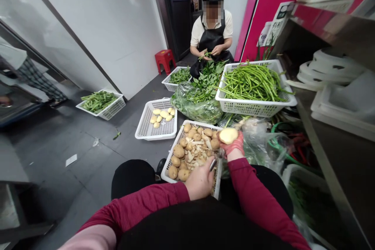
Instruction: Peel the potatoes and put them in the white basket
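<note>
My left hand point(200, 179), bare, is closed around a small tool with a metal end point(213, 164), seemingly a peeler, over the near right part of a white basket point(217, 187). That basket holds unpeeled potatoes point(178, 150) and a heap of peelings point(197, 155). In a reddish glove, my right hand point(234, 147) grips a peeled potato point(228, 136) above the basket's far right corner. The two hands are apart. Beyond the basket, to the left, several peeled potatoes point(164, 114) lie in another white basket point(156, 137).
A person point(212, 31) sits opposite, handling greens. Long green beans point(253, 82) fill a basket point(254, 106) at the right, beside bagged leafy greens point(202, 103). A metal shelf point(331, 179) runs along the right. Left are a basket of greens point(111, 110) and a red stool point(165, 61).
</note>
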Demonstrator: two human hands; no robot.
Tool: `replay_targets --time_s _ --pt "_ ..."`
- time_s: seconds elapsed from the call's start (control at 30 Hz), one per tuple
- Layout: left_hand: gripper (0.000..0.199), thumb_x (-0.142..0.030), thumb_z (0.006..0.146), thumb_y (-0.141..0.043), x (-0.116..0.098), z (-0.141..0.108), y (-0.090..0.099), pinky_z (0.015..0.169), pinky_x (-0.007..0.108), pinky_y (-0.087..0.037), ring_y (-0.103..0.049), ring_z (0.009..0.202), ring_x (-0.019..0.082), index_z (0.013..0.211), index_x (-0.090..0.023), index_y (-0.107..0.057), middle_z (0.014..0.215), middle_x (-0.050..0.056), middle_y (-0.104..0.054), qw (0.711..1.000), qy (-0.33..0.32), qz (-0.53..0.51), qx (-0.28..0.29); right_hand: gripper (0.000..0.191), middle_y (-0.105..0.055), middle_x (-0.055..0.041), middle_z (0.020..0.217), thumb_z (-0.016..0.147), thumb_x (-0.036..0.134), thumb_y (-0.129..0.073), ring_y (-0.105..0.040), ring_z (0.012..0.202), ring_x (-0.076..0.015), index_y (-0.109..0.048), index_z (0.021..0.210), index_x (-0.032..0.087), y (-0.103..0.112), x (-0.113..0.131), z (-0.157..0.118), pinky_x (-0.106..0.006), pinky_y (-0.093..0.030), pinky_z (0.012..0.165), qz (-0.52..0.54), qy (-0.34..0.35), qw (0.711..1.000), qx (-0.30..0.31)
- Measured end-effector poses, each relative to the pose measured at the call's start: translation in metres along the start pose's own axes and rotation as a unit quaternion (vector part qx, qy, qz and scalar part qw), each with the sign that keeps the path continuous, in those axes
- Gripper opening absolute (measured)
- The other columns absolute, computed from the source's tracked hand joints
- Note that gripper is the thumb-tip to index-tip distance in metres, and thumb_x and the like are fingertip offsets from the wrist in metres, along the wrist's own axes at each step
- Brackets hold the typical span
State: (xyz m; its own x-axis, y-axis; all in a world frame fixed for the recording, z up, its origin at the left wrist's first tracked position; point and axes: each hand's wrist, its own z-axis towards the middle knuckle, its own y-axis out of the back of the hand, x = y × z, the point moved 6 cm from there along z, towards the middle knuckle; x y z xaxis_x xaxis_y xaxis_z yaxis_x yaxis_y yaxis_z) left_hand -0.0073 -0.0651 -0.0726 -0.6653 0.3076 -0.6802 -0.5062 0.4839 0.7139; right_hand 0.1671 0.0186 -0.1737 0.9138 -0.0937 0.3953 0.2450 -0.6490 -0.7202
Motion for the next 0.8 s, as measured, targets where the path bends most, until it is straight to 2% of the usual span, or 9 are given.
replay_targets --time_s 0.07,0.13,0.17,0.27,0.43,0.53,0.6,0.7,0.8 --pt "0.053 -0.018 0.087 -0.044 0.000 0.009 0.021 0.093 0.033 -0.050 -0.065 0.100 0.021 0.140 -0.020 -0.042 0.112 0.009 -0.068 0.998 -0.002 -0.038 -0.056 0.035 -0.069 0.0035 0.062 0.088 0.054 -0.037 -0.066 0.056 -0.0173 -0.060 0.083 0.027 -0.001 0.008 -0.006 -0.035 -0.057 0.055 0.023 0.002 0.999 -0.040" --pt "0.053 -0.019 0.087 -0.044 0.001 0.022 0.044 0.098 0.034 -0.047 -0.062 0.107 0.020 0.140 -0.018 -0.042 0.120 0.009 -0.064 0.994 -0.011 -0.058 -0.095 0.031 -0.071 0.0021 0.065 0.086 0.052 -0.044 -0.067 0.059 -0.0190 -0.062 0.087 0.026 -0.007 0.004 -0.013 -0.037 -0.057 0.055 0.016 -0.042 0.999 -0.026" --pt "0.052 -0.019 0.086 -0.046 0.002 0.029 0.053 0.100 0.034 -0.046 -0.061 0.109 0.020 0.138 -0.017 -0.044 0.123 0.010 -0.063 0.994 -0.011 -0.056 -0.095 0.031 -0.071 0.0010 0.066 0.086 0.051 -0.046 -0.067 0.059 -0.0197 -0.062 0.088 0.025 -0.010 -0.001 -0.017 -0.037 -0.057 0.055 0.011 -0.072 0.997 -0.010" --pt "0.052 -0.018 0.083 -0.049 0.006 0.051 0.070 0.101 0.035 -0.044 -0.060 0.111 0.021 0.135 -0.017 -0.049 0.123 0.008 -0.063 0.998 -0.001 -0.019 -0.055 0.031 -0.071 -0.0011 0.065 0.088 0.048 -0.047 -0.067 0.057 -0.0189 -0.062 0.089 0.022 -0.013 -0.019 -0.028 -0.034 -0.056 0.054 0.003 -0.133 0.991 0.010" --pt "0.050 -0.015 0.081 -0.050 0.001 0.081 0.083 0.096 0.030 -0.047 -0.063 0.103 0.020 0.131 -0.018 -0.055 0.113 0.005 -0.068 0.998 0.008 0.054 0.009 0.042 -0.072 -0.0061 0.066 0.088 0.055 -0.048 -0.066 0.053 -0.0199 -0.065 0.093 0.017 -0.012 -0.038 -0.035 -0.036 -0.057 0.054 -0.100 -0.146 0.984 0.029" --pt "0.048 -0.013 0.080 -0.050 -0.005 0.092 0.082 0.094 0.030 -0.047 -0.064 0.102 0.021 0.127 -0.019 -0.058 0.109 0.006 -0.069 0.994 0.004 0.100 0.037 0.032 -0.072 -0.0066 0.065 0.087 0.044 -0.057 -0.067 0.053 -0.0192 -0.065 0.094 0.014 -0.010 -0.043 -0.033 -0.032 -0.057 0.053 -0.154 -0.123 0.980 0.021" --pt "0.049 -0.014 0.081 -0.049 -0.006 0.087 0.076 0.093 0.031 -0.048 -0.064 0.101 0.022 0.130 -0.018 -0.055 0.109 0.008 -0.068 0.993 0.006 0.112 0.020 0.030 -0.072 -0.0061 0.065 0.085 0.040 -0.059 -0.066 0.051 -0.0181 -0.065 0.095 0.013 -0.010 -0.041 -0.030 -0.031 -0.057 0.053 -0.165 -0.093 0.982 0.012" --pt "0.052 -0.016 0.084 -0.045 -0.002 0.057 0.052 0.090 0.033 -0.049 -0.065 0.095 0.022 0.136 -0.016 -0.047 0.104 0.011 -0.069 0.995 0.012 0.100 -0.013 0.033 -0.072 -0.0047 0.064 0.086 0.043 -0.056 -0.066 0.051 -0.0173 -0.066 0.096 0.013 -0.012 -0.033 -0.024 -0.030 -0.058 0.054 -0.132 -0.071 0.989 -0.008" --pt "0.050 -0.016 0.083 -0.046 0.004 0.022 0.019 0.087 0.032 -0.051 -0.066 0.093 0.022 0.133 -0.019 -0.050 0.104 0.010 -0.070 0.997 -0.003 0.069 0.040 0.034 -0.071 -0.0014 0.061 0.088 0.047 -0.050 -0.066 0.050 -0.0162 -0.066 0.094 0.017 -0.010 -0.019 -0.019 -0.030 -0.058 0.055 -0.077 -0.040 0.994 -0.061"
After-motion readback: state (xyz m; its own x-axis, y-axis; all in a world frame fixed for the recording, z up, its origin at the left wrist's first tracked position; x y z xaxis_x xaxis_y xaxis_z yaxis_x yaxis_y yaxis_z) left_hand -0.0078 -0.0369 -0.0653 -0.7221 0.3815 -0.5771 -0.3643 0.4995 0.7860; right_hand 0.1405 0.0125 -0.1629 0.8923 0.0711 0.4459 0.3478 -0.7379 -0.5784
